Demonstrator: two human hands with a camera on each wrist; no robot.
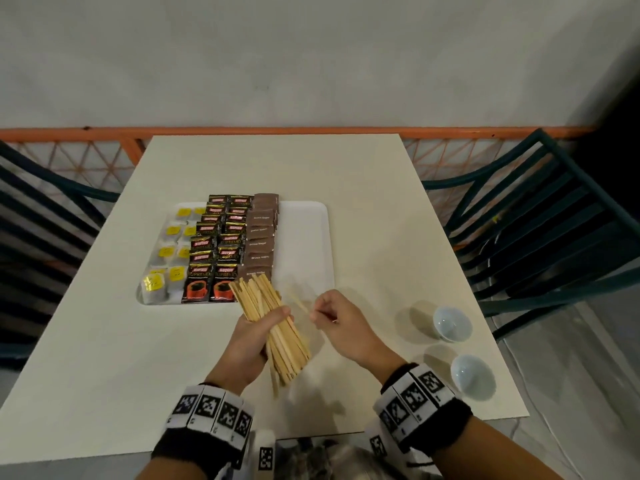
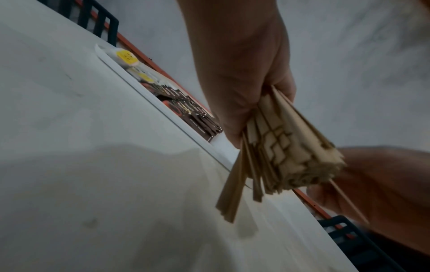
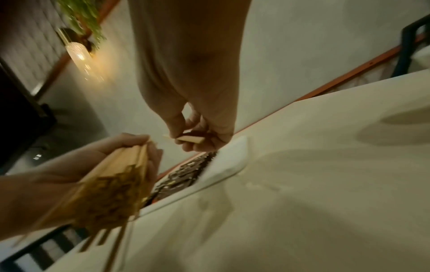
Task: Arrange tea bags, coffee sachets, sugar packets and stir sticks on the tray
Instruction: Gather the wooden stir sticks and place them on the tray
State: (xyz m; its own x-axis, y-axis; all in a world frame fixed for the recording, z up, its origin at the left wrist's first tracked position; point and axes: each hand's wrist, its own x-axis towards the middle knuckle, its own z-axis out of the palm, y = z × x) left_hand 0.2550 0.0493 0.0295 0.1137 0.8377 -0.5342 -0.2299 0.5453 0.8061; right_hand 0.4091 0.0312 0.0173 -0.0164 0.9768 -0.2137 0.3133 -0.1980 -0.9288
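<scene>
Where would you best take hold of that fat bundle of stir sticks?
Around its middle, from the left side, as the left hand does: the bundle of stir sticks fans out loose at both ends, so only a wrap of fingers at the waist is likely to keep them together.

Both forearms reach forward over the table [image 1: 363, 202], each wrist wrapped in a marker band. The left hand [image 1: 256, 332] curls its grip round a bundle of stir sticks [image 1: 273, 327], thumb on top. Just to its right, the right hand [image 1: 341, 323] pinches 1 single stick [image 1: 299, 301] between thumb and fingertips.
</scene>
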